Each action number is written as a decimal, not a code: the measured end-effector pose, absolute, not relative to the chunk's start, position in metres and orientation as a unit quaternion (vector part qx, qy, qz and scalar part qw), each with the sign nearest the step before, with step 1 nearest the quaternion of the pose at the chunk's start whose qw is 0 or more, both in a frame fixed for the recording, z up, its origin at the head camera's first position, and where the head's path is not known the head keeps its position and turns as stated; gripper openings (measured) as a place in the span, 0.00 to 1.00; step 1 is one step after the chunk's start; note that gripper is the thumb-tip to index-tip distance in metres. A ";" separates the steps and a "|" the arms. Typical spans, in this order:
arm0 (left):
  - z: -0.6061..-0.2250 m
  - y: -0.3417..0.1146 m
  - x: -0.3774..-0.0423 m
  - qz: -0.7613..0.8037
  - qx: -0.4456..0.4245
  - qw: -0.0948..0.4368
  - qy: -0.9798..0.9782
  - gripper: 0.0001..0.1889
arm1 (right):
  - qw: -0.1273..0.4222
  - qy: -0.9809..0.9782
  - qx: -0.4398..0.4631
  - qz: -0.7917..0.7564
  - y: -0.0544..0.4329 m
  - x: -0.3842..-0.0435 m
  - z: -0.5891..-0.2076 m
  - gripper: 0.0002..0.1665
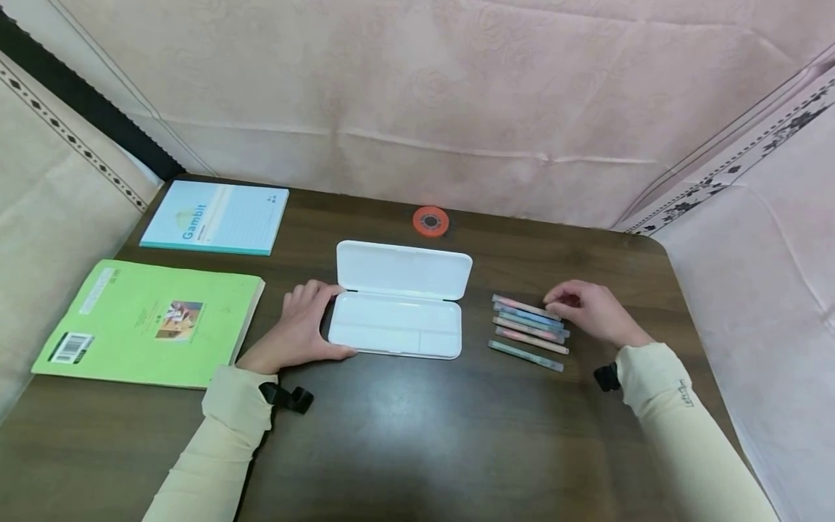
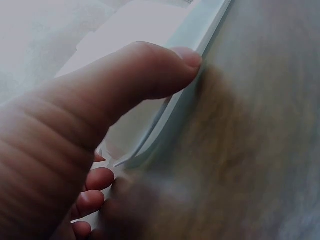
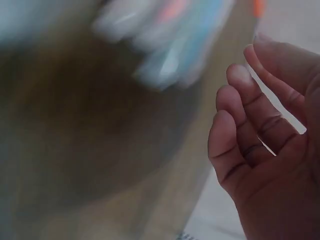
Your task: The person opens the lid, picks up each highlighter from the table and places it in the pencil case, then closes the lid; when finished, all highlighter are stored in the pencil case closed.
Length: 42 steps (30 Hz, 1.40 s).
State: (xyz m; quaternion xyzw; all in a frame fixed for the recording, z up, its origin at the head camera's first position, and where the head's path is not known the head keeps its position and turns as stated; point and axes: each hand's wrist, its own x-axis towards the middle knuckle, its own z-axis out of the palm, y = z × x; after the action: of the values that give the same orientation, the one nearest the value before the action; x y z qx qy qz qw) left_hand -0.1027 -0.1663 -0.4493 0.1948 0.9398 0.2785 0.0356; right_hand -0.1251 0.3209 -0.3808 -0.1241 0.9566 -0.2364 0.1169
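Note:
A white pencil case [image 1: 394, 326] lies open on the table, its lid [image 1: 404, 270] tipped back. My left hand [image 1: 296, 330] holds the case at its left end, the thumb [image 2: 170, 70] on the front edge and the index fingertip by the hinge. To the right of the case lie several slim pens [image 1: 531, 320] in a row, with a green pen [image 1: 525, 357] slightly apart in front. My right hand [image 1: 596, 312] hovers at the right ends of the rear pens, fingers loosely bent. Nothing shows between its thumb and fingers in the right wrist view.
An orange-red disc [image 1: 430, 221] lies behind the case. At the left are a light blue notebook [image 1: 215, 217] and a green book [image 1: 143, 322]. Pale cloth [image 1: 417, 87] hangs around the back and sides of the dark wooden table [image 1: 404, 442].

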 end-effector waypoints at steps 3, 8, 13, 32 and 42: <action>-0.448 -0.167 -0.102 0.278 0.195 0.038 0.940 0.51 | 0.117 0.958 -0.129 -0.226 0.332 -0.122 -0.389 0.10; -0.448 -0.166 -0.102 0.278 0.190 0.042 0.941 0.52 | 0.113 0.961 -0.131 -0.214 0.337 -0.124 -0.397 0.07; -0.448 -0.166 -0.102 0.278 0.187 0.044 0.941 0.52 | 0.120 0.961 -0.131 -0.210 0.335 -0.126 -0.399 0.05; -0.444 -0.166 -0.103 0.278 0.194 0.038 0.940 0.53 | -0.049 0.940 -0.271 -0.199 0.279 -0.117 -0.339 0.04; -0.445 -0.166 -0.103 0.274 0.192 0.047 0.941 0.53 | 0.021 0.939 -0.295 -0.175 0.190 -0.120 -0.355 0.06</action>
State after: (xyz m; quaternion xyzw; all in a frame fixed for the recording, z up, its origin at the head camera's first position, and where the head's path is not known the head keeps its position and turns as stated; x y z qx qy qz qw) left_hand -0.1027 -0.1657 -0.4451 0.1918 0.9413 0.2736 0.0474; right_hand -0.1198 0.1905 -0.3554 -0.2951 0.9391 -0.1748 0.0214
